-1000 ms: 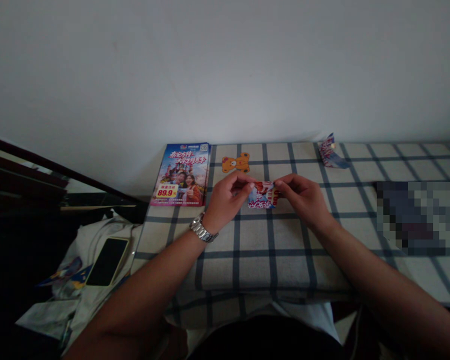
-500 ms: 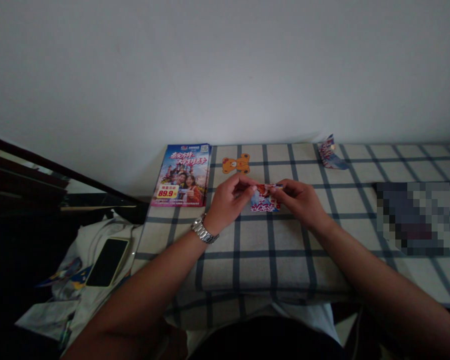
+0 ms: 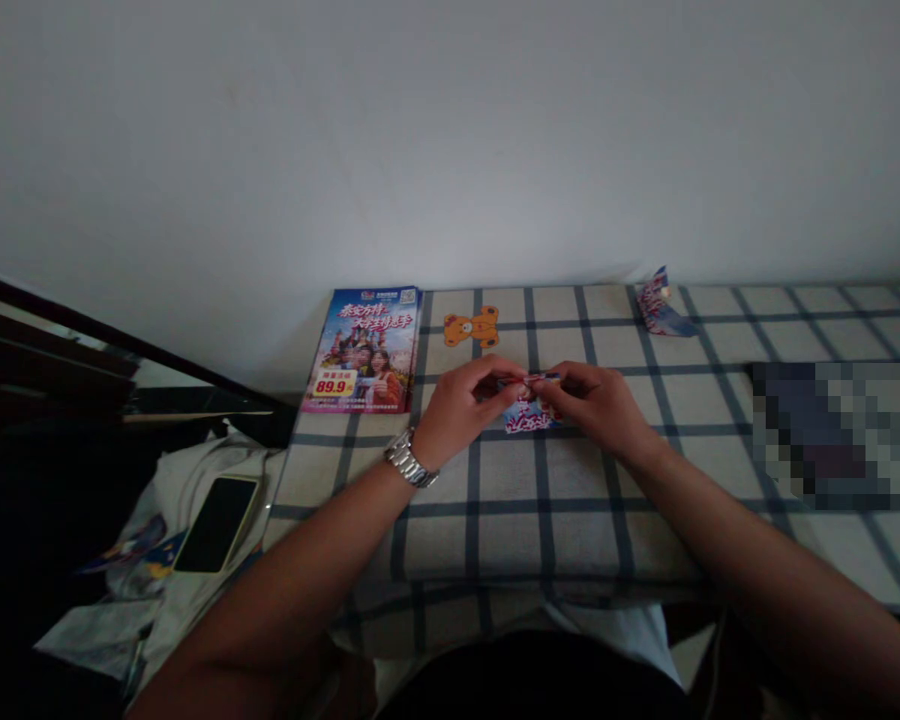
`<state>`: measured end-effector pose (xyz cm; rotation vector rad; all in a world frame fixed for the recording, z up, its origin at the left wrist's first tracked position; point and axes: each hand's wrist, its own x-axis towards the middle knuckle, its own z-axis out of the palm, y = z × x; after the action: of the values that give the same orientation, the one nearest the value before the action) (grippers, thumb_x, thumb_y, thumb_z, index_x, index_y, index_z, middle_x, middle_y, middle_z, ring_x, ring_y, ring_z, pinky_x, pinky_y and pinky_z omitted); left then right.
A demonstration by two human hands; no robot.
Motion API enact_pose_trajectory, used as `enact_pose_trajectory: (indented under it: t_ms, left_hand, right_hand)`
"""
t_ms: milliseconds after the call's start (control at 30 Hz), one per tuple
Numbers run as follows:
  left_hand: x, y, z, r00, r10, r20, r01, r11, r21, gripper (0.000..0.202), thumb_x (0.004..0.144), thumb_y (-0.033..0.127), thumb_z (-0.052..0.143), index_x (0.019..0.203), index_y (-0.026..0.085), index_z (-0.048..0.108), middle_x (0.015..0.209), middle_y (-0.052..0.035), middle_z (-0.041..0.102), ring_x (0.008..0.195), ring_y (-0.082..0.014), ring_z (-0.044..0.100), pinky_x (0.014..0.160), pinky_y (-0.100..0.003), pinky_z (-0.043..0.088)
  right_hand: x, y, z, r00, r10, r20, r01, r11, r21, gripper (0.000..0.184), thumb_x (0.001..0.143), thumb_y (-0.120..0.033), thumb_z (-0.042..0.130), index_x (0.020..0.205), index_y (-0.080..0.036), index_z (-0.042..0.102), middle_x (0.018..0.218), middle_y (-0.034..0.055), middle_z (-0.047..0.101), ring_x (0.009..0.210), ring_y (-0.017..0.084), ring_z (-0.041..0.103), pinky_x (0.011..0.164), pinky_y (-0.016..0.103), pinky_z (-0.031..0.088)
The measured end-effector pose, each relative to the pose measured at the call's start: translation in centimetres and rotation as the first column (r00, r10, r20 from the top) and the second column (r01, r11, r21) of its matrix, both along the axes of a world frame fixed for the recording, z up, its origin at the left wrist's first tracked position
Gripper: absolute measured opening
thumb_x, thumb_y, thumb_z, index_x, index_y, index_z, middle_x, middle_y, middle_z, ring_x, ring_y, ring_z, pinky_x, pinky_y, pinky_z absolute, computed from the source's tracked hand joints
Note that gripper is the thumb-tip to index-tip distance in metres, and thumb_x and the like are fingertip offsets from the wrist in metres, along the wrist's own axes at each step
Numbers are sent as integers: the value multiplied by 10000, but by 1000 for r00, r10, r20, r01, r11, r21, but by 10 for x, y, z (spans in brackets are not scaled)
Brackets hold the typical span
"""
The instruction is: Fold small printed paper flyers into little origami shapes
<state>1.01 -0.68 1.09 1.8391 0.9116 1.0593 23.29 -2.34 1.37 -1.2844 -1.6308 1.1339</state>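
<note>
A small folded piece of colourful printed paper [image 3: 528, 415] sits between both hands over the checked cloth [image 3: 570, 500]. My left hand [image 3: 461, 405], with a metal watch [image 3: 409, 462] on its wrist, pinches the paper's left upper edge. My right hand [image 3: 596, 405] pinches its right upper edge, fingertips nearly meeting the left ones. Only the lower part of the paper shows below the fingers.
A colourful flyer [image 3: 365, 348] lies at the cloth's far left corner, an orange bear cutout [image 3: 471, 327] beside it. Another folded paper piece [image 3: 658, 303] stands by the wall. A blurred dark patch [image 3: 829, 430] lies at right. A phone [image 3: 216, 522] rests on clutter at lower left.
The hands have drawn closer together and the paper has been folded over, so it now shows smaller and lower between the fingers.
</note>
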Motion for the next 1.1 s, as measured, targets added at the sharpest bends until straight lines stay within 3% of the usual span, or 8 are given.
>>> enact_pose_trajectory:
  t_ms: [200, 433, 633, 733, 867, 1100]
  left_hand:
    - [-2, 1, 1, 999, 20, 30, -20, 1000, -17, 124, 959, 315, 736, 1005, 200, 742, 979, -36, 797, 871, -133, 757, 787, -234, 603]
    - [0, -1, 3, 999, -20, 47, 23, 998, -53, 120, 953, 312, 746, 984, 195, 746, 1004, -42, 808, 872, -123, 759, 784, -225, 599]
    - [0, 0, 2, 996, -41, 78, 47, 995, -85, 158, 952, 341, 748, 987, 187, 740, 1003, -48, 805, 866, -123, 750, 770, -225, 591]
    - [-1, 1, 0, 997, -20, 79, 27, 996, -80, 169, 953, 346, 747, 984, 180, 736, 983, -50, 797, 867, -126, 744, 774, -227, 585]
    - [-1, 2, -2, 996, 4, 86, 4, 996, -90, 183, 949, 354, 751, 1003, 181, 728, 964, -52, 791, 863, -133, 742, 772, -238, 584]
    - [2, 0, -1, 996, -1, 88, 9, 996, -89, 198, 949, 381, 747, 972, 186, 717, 959, -52, 789, 856, -138, 739, 766, -248, 584]
  right_hand:
    - [2, 1, 2, 998, 53, 15, -53, 998, 37, 404, 979, -558, 632, 872, -181, 731, 734, 20, 665, 668, 146, 560, 606, 279, 408]
    - [4, -1, 9, 991, 21, 131, -39, 990, 138, 498, 1030, -562, 524, 700, -193, 575, 633, -10, 490, 616, 133, 442, 575, 288, 337]
    - [4, -2, 6, 994, -8, 109, -5, 994, 111, 538, 1028, -592, 512, 656, -204, 487, 611, -24, 400, 593, 125, 377, 549, 293, 291]
    - [3, 0, 4, 999, 12, 49, -15, 998, 63, 519, 1019, -601, 527, 695, -196, 559, 634, -14, 479, 607, 130, 420, 560, 287, 325]
    - [0, 1, 2, 995, 77, -65, -78, 997, -18, 393, 956, -571, 660, 911, -184, 710, 757, 16, 642, 681, 148, 535, 612, 281, 402]
    - [0, 2, -1, 995, 54, -83, -58, 997, -47, 365, 918, -539, 725, 879, -175, 718, 734, 6, 630, 662, 135, 529, 585, 278, 379]
